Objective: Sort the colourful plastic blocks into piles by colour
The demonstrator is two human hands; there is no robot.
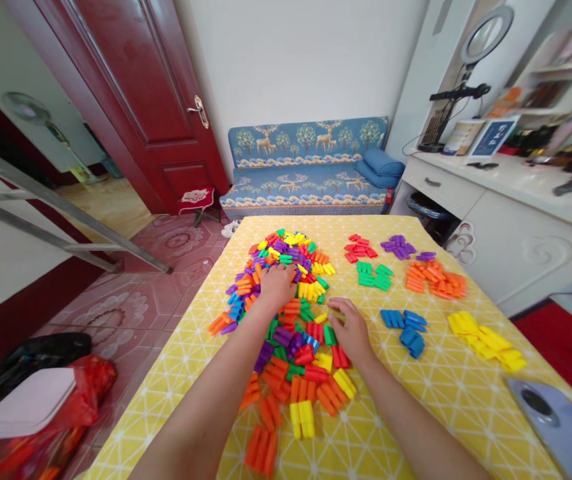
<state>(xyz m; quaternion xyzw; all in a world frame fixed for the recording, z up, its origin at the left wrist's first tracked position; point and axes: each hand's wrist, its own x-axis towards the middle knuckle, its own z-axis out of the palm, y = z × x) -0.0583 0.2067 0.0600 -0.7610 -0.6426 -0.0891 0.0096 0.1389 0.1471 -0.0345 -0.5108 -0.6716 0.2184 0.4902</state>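
Observation:
A mixed pile of colourful plastic building pieces (pixel 293 333), ribbed like joined tubes, spreads over the middle of the table. Over the far part of this pile lies my left hand (pixel 277 285), its fingers spread on the pieces, their tips partly hidden among them. My right hand (pixel 352 328) rests at the pile's right edge with bent fingers apart, close to a green piece (pixel 329 335) and red pieces (pixel 340 357). I see nothing held in it. Sorted groups lie to the right: red (pixel 359 249), purple (pixel 399 247), green (pixel 374 275), orange (pixel 436 279), blue (pixel 405 329) and yellow (pixel 487 340).
A yellow patterned cloth covers the table (pixel 191 360). At its right front corner lies a phone (pixel 556 423). Beyond stands a blue sofa (pixel 306 170); a white cabinet (pixel 516 207) is on the right. A metal ladder (pixel 66 207) and plastic bags (pixel 91 387) are at left.

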